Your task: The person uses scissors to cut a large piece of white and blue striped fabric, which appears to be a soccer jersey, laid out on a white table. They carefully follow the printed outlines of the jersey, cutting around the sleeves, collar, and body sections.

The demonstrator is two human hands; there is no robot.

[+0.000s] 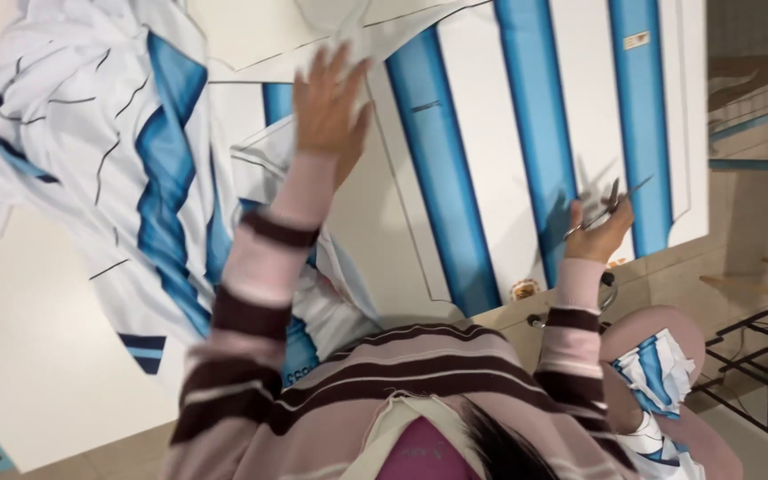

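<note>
Striped sweater (384, 373) in pink and dark brown fills the lower frame, nearest the lens. Both sleeves reach out over a white desk (28, 356).

Left hand (326, 107): fingers apart and extended, nothing held, lying on or just above the printed fabric (491, 133). Contact cannot be confirmed through the blur.

Right hand (596, 233): grip closed around the handles of a pair of scissors (611, 200), whose blades are raised clear of the cloth and point up and to the right, over a blue stripe.

The fabric is white with broad blue stripes and thin dark outlines. It lies flat on the desk under both hands, and a bunched portion (108, 116) is heaped at the left. Blue-and-white scraps (660, 369) sit low at the right, off the desk.

Judgement: cutting of the printed cloth is the step in hand — paused, as the blades are not engaged. A further cut calls for the cloth held flat under the left hand and the blades set on a dark outline.
</note>
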